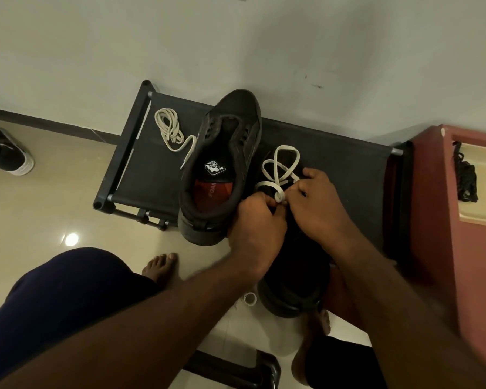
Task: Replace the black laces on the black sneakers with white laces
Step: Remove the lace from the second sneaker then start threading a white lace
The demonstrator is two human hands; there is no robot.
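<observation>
Nearest: bare feet on tiled floor point(40, 197), small white ring point(250, 298) between them.

Next: near black sneaker point(295, 276), heel overhanging front edge of black fabric-top rack point(141, 175), mostly hidden under both hands.

Left hand point(256, 228) curled, pinching white lace point(281, 167) at the knot. Right hand point(317, 203) pinching same lace from the other side, fingertips nearly meeting. Two loops splayed just beyond the fingers.

Just beside, left: second black sneaker point(222, 153), eyelets bare, red-and-black insole showing, toe toward wall.

Further left on rack: spare white lace point(170, 130), coiled, one end trailing toward that sneaker.

Far right: black laces point(466, 175) bundled on red cabinet point(432, 220).

Far left, on floor: another dark shoe point(6, 155), white sole, partly cropped.
</observation>
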